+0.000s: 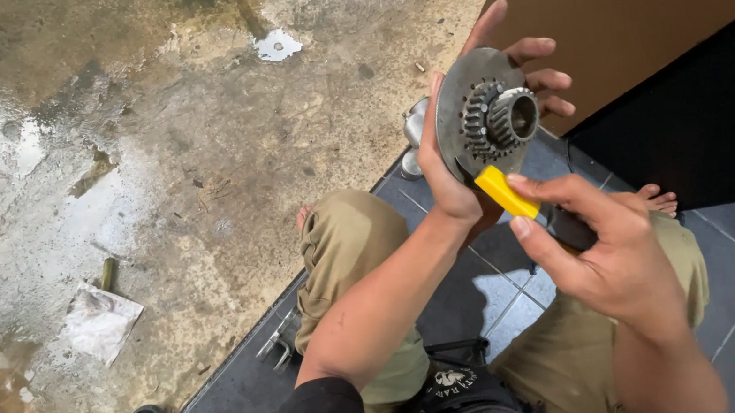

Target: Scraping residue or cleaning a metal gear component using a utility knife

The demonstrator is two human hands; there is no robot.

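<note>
Steel toothed gear disc [481, 116] gripped in left hand [459, 180], right-hand [615, 254] fingers pinching yellow-handled tool [506, 192].

The left hand [466, 165] is raised with its fingers [540, 80] spread and curled; the right hand [605, 246] sits lower, closed in a grip, both forearms bare.

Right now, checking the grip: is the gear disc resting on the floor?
No, the left hand holds the gear disc up above the knees.

Dull metal gear disc [481, 116], wet concrete floor [143, 151].
</note>
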